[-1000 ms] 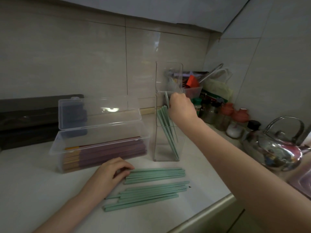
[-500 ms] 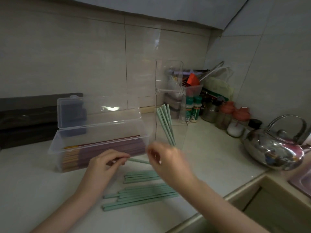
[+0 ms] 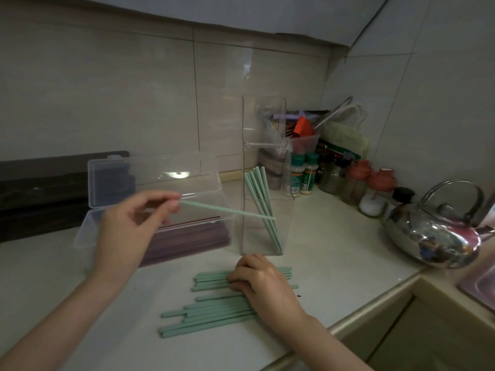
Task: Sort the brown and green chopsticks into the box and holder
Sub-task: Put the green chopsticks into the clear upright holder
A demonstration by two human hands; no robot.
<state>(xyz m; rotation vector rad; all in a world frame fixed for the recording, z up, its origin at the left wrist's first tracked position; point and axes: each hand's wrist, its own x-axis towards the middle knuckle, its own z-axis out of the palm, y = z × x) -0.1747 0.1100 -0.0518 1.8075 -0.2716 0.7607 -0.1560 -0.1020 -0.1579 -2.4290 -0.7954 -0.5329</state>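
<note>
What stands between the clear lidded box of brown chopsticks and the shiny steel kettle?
In the head view, the tall clear plastic holder, with several green chopsticks leaning inside it.

The right grip [image 3: 257, 282] covers the chopsticks [image 3: 209, 314] toward 3 o'clock; whether it holds any is hidden. The left grip's [image 3: 134, 226] chopstick [image 3: 227, 210] is blurred. The kettle [image 3: 434, 242] is cut off at 3 o'clock.

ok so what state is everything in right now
box, lid open
brown chopsticks, lying flat in the box
holder, upright, lid up
green chopsticks in holder, leaning
held green chopstick, in the air, pinched by left hand
loose green chopsticks, flat on the counter
right hand, resting on the loose ones, grip unclear
</note>
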